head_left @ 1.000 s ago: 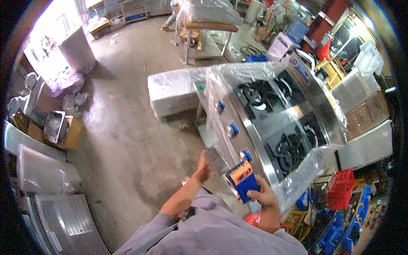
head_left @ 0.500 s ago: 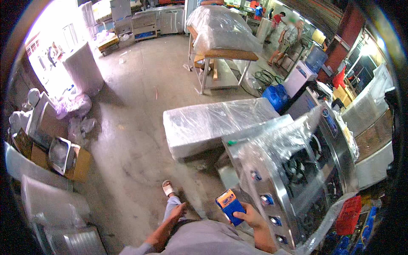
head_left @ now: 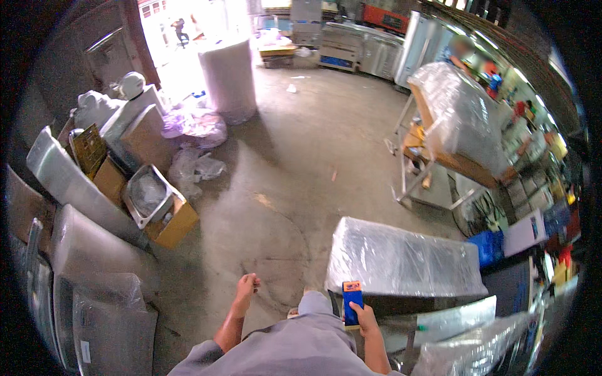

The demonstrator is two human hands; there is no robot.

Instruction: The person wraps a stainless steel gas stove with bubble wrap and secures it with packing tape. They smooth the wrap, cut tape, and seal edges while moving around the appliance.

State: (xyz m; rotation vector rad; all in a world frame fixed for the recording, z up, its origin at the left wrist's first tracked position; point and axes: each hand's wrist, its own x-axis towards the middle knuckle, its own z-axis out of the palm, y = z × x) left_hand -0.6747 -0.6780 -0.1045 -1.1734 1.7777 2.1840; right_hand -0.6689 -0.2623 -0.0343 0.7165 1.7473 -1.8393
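My right hand (head_left: 363, 315) is closed around a small, flat blue box (head_left: 353, 305) with an orange printed end, held upright in front of me on the right. The thumb lies across its face. Out to the left, over the concrete floor, my left hand (head_left: 248, 286) hangs with its fingers curled in; nothing shows in it. Past the small box lies a long, low block wrapped in clear plastic film (head_left: 407, 257). To the right of my right arm is steel equipment under plastic wrap (head_left: 467, 341).
At the left stand wrapped metal panels (head_left: 103, 250) and a cardboard box (head_left: 172, 222) beside a steel basin (head_left: 148, 194). Farther off are a tall wrapped cylinder (head_left: 229, 81) and a table frame (head_left: 433, 169) bearing a wrapped load. People (head_left: 461, 56) are at the far right.
My view has swung left, so the wrapped block and steel equipment sit farther right. My left hand has swung forward. The blue box stays in my right hand, now more upright.
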